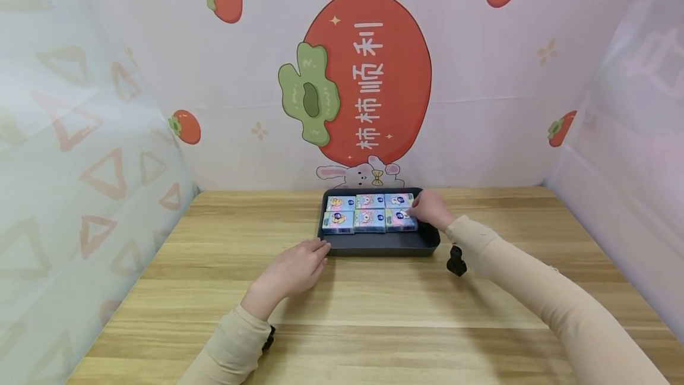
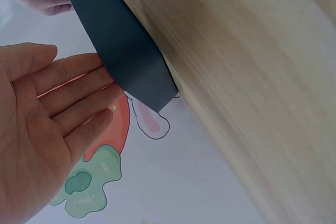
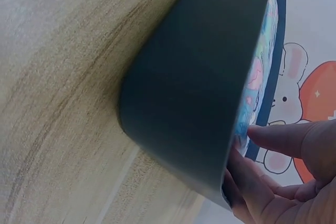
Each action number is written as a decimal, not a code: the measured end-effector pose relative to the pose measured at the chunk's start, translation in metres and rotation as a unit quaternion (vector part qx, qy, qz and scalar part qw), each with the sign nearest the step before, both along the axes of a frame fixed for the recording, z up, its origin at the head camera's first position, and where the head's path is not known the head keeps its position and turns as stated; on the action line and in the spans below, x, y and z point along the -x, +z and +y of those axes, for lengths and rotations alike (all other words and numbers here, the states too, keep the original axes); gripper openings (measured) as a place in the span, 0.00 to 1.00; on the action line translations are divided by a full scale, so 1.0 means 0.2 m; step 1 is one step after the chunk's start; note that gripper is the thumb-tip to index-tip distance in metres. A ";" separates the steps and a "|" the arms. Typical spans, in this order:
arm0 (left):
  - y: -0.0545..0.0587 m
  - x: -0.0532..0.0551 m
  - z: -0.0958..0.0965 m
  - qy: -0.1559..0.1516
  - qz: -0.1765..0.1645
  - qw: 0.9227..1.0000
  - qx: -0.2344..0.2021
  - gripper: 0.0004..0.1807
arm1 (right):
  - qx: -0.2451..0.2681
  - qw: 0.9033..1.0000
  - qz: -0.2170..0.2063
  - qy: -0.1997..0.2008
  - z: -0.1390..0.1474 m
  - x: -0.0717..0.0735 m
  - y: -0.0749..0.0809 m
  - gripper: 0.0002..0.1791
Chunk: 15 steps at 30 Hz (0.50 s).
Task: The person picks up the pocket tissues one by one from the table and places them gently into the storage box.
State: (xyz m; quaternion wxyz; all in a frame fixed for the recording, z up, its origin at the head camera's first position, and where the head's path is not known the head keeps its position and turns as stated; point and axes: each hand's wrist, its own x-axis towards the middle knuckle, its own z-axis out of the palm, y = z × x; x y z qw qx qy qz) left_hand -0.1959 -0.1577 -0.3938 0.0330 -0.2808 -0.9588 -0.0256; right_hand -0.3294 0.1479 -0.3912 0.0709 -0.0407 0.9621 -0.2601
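A dark grey tray [image 1: 374,243] stands near the back of the table, with several small tissue packs in two rows along its far part. The packs are light blue and pink with cartoon animals. My right hand [image 1: 431,210] reaches over the tray's right wall and pinches the front right tissue pack [image 1: 401,223] at its right end. In the right wrist view the thumb lies on the pack and the other fingers are partly hidden behind the tray wall. My left hand [image 1: 294,267] has its fingers extended, with the fingertips resting at the tray's front left corner.
The wooden table [image 1: 374,325] reaches back to a printed cloth wall [image 1: 256,76] with persimmon and rabbit drawings. Cloth also hangs at the left and right sides. A small black device [image 1: 456,261] sits under the right wrist.
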 end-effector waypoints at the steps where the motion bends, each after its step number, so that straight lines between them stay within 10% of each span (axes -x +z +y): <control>1: 0.00 0.00 0.00 0.001 0.000 1.000 0.001 0.20 | 0.000 1.000 0.002 0.001 0.00 0.00 0.00 0.12; 15: 0.00 0.00 0.00 0.004 0.000 1.000 0.007 0.21 | 0.025 0.999 0.031 -0.001 0.04 0.00 -0.03 0.12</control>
